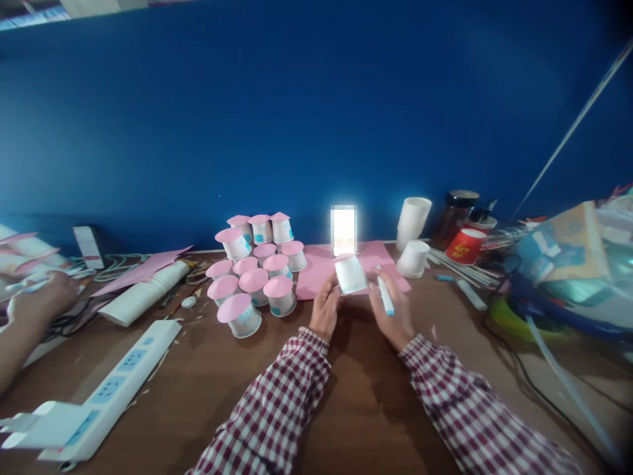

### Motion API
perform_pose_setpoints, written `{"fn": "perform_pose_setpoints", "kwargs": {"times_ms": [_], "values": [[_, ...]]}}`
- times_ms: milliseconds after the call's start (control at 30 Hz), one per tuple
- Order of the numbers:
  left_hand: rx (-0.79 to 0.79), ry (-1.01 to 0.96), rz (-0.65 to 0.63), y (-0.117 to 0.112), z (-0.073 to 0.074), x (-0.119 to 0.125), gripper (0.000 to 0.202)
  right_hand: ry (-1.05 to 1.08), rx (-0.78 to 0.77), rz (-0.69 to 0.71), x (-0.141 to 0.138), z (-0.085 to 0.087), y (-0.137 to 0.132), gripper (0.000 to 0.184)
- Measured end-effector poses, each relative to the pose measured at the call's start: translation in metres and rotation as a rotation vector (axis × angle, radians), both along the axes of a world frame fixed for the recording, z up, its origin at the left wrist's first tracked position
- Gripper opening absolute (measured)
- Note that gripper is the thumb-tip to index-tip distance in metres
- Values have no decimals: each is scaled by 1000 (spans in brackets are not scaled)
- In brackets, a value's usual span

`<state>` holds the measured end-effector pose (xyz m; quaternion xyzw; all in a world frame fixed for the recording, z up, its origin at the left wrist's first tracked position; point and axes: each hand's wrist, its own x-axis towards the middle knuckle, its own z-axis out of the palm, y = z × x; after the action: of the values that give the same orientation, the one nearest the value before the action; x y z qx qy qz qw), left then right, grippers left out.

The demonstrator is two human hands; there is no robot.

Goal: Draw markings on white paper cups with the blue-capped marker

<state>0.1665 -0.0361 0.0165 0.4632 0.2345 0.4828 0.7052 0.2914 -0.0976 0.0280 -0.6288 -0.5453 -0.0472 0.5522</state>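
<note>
A white paper cup [351, 274] is tilted between my hands, with faint bluish marks near its lower edge. My left hand [326, 305] is closed around the cup's left side. In my right hand [395, 311] a white marker with a light blue end [385, 296] lies against the fingers, just to the right of the cup. Beneath and behind the cup a sheet of pink paper [309, 270] lies on the brown table. To the left stand several upturned white cups topped with pink paper cones [254, 280], some bearing blue patches.
A bright upright screen [344, 231] stands behind the pink sheet. On the right are a cup stack [414, 221], a single upturned cup [414, 258], a red cup [465, 247] and a bulky plastic bag [568, 264]. A power strip [119, 382] and another person's hand [47, 300] are at left.
</note>
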Motion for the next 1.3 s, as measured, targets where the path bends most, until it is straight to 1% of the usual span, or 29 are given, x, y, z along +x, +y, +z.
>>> {"fn": "perform_pose_setpoints", "kwargs": {"times_ms": [67, 200, 267, 367, 467, 567, 667, 767, 833, 900, 1067, 1133, 1167, 1200, 1300], "values": [[0, -32, 5, 1, 1, 0, 49, 48, 9, 5, 1, 1, 2, 29], [-78, -49, 55, 4, 1, 0, 55, 92, 17, 22, 1, 0, 3, 28], [-78, -43, 33, 4, 1, 0, 53, 101, 14, 34, 2, -1, 3, 29], [-63, -18, -40, 3, 1, 0, 48, 113, 13, 42, 4, -3, 3, 29], [-72, -43, -35, 2, 0, 0, 53, 119, 27, 15, 5, -4, 4, 30], [0, -35, -40, 3, -1, 0, 57, 91, 14, 2, 5, -3, 4, 32], [95, 45, -24, 3, -2, 1, 55, 79, -30, -29, 5, -2, 3, 33], [115, 91, -8, 0, -1, 1, 51, 85, -41, -56, 4, 0, 3, 32], [123, 100, 4, -3, 1, 1, 49, 84, -31, -29, 3, 0, 3, 32], [160, 141, 76, -4, 2, 1, 51, 78, -24, -3, 2, 0, 3, 30], [306, 401, 425, -1, 1, -3, 66, 53, -35, 6, 2, -4, 4, 30], [340, 451, 523, 0, 0, -5, 72, 47, -44, 29, 3, -7, 5, 32], [342, 465, 544, 1, 0, -5, 74, 43, -45, 36, 3, -8, 5, 33], [328, 467, 537, 1, 0, -5, 74, 39, -45, 39, 3, -9, 5, 33], [213, 372, 405, 2, 1, -3, 64, 24, -45, 39, 3, -11, 5, 32]]}}
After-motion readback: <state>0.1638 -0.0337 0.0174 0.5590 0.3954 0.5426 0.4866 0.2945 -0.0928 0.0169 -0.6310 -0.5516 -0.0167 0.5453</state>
